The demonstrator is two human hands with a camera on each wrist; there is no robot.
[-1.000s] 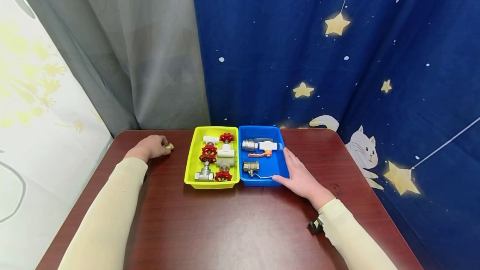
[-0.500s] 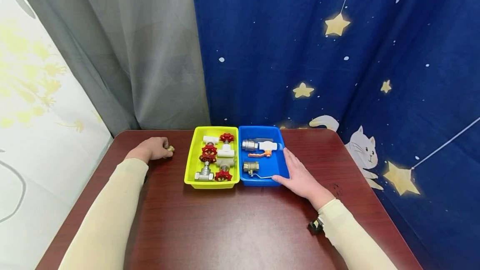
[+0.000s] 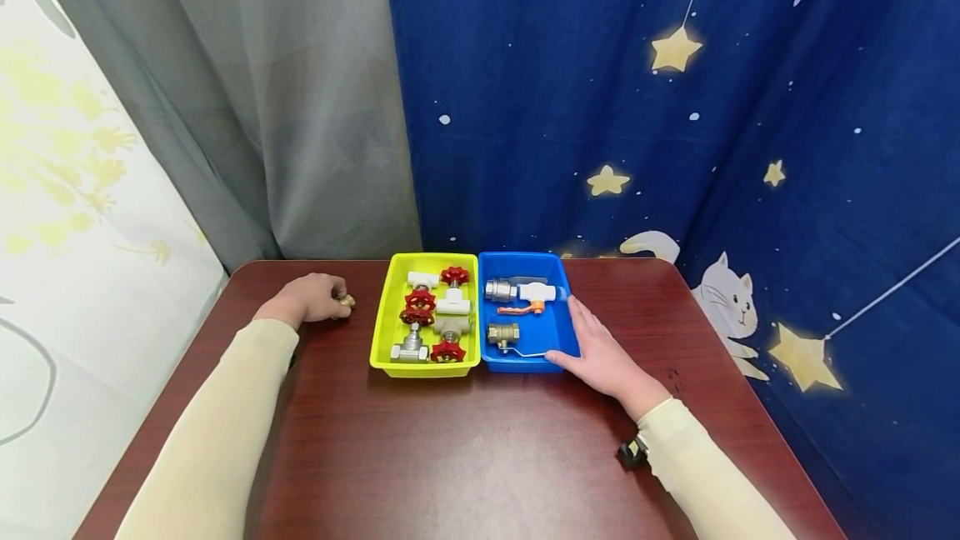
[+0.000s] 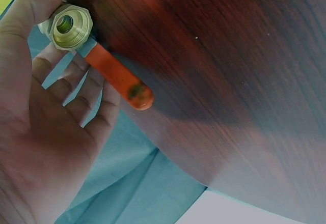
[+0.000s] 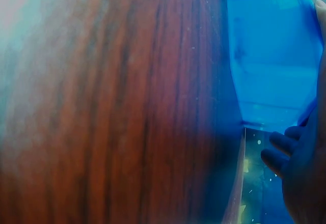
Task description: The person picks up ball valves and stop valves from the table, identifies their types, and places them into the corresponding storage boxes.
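Observation:
Between thumb and fingers, my left hand (image 3: 313, 298) pinches a brass ball valve (image 4: 71, 28) with an orange lever handle (image 4: 117, 75). In the head view most of that valve is hidden by the hand, at the left of the table just above its top. My right hand (image 3: 600, 352) rests against the right side of a blue tray (image 3: 536, 361), fingers straight along the rim, thumb near the front corner. Inside that tray lie a silver ball valve (image 3: 500, 290), a white valve with an orange lever (image 3: 534, 293) and a brass ball valve with a thin lever (image 3: 502, 333).
Left of the blue tray and touching it stands a yellow tray (image 3: 381, 332). It holds several valves with red handwheels, among them a metal one (image 3: 409, 347) at the front left. The dark red wooden table (image 3: 435, 457) ends at curtains (image 3: 510, 148) behind.
My left hand has shifted slightly to the right, toward the yellow tray, with the brass ball valve in its fingers. The right hand and both trays have stayed in place.

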